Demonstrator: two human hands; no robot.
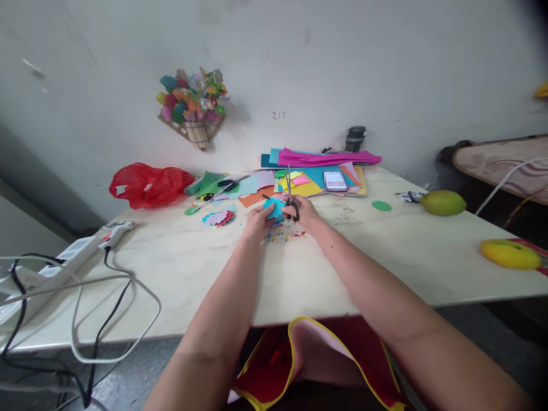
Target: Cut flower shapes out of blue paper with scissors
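Near the middle of the table, my left hand (257, 221) pinches a blue paper flower (274, 208) with a scalloped edge. My right hand (305, 209) is closed on the dark handles of a pair of scissors (290, 191), whose blades point up and away from me. The right fingertips are close to the flower's edge; whether they touch it I cannot tell. Beneath both hands lie small coloured paper scraps (280, 234). To the left of my left hand is a pile of scalloped paper cut-outs (218, 218) in lilac, blue and red.
Behind the hands lie coloured paper sheets (314, 178), a magenta roll (329, 157) and a second pair of scissors (231, 182). A red plastic bag (148, 185) sits at left, beyond a power strip (68, 257) with cables. Two fruits, one a green mango (443, 202), rest at right.
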